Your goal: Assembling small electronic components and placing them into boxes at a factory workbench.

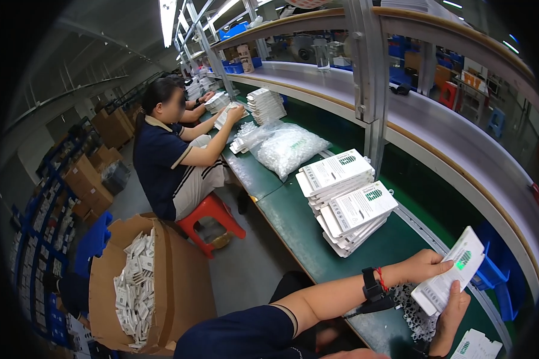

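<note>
A flat white carton with green print (442, 289) is held at a tilt above the right part of the bench. My left hand (424, 267), below a dark wristwatch, grips its left edge with the thumb across the front. From below, my right hand (453, 310) closes on the lower right edge, thumb on the printed face. Beneath the carton lies a heap of small pale grey plastic pieces (414, 317), partly hidden by my hands. A similar white carton (477, 345) rests at the lower right. Two neighbouring stacks of such cartons (365, 206) stand on the green bench (281, 209).
Past the stacks sits a clear bag of small white pieces (290, 146). A co-worker (167, 149) on a red stool (209, 221) handles a white carton. An open cardboard box (185, 287) full of white pieces stands left. Shelf posts (374, 90) and blue bins (491, 269) border the bench.
</note>
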Tool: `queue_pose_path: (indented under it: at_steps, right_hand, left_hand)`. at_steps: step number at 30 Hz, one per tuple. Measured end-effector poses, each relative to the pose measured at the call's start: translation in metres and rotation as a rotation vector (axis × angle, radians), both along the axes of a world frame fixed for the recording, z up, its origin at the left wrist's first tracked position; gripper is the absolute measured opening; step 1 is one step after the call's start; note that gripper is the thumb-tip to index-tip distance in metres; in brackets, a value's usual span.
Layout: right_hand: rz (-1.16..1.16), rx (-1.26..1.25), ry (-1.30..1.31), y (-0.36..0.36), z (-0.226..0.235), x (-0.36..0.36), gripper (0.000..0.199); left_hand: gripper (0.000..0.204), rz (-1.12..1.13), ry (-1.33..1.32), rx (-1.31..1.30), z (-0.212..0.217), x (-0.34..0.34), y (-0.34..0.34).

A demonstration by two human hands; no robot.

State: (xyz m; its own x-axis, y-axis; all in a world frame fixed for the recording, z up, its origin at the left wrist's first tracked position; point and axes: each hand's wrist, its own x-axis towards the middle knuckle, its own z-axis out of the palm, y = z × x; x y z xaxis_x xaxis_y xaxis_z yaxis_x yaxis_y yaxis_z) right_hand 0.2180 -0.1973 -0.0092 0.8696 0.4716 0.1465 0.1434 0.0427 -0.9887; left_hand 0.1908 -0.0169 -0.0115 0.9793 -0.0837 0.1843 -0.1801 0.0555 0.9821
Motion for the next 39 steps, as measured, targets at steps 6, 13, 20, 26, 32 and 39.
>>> queue_pose_path:
  at_steps: [6,13,20,26,32,39]
  right_hand:
    - [-0.110,0.034,-0.020,0.001,-0.002,-0.001,0.044]
    - [-0.057,-0.185,0.041,-0.002,0.007,-0.005,0.033]
    - [0.110,-0.141,0.084,0.010,0.004,-0.008,0.034]
    - [0.090,0.044,0.154,-0.004,-0.002,0.005,0.039]
    - [-0.030,0.170,0.240,-0.009,0.008,0.011,0.030]
    - [-0.072,0.172,0.288,0.016,-0.006,-0.001,0.021]
  left_hand:
    - [0.046,-0.067,0.044,-0.053,0.009,-0.013,-0.008]
    - [0.037,-0.011,0.104,-0.021,0.008,-0.011,0.002]
    - [0.038,0.033,0.119,-0.146,0.007,-0.008,0.018]
    - [0.039,-0.102,0.175,-0.064,0.012,-0.013,0.013]
    - [0.032,-0.018,0.120,0.154,0.009,-0.011,0.012]
    - [0.082,0.418,-0.455,0.937,0.012,-0.013,0.000]
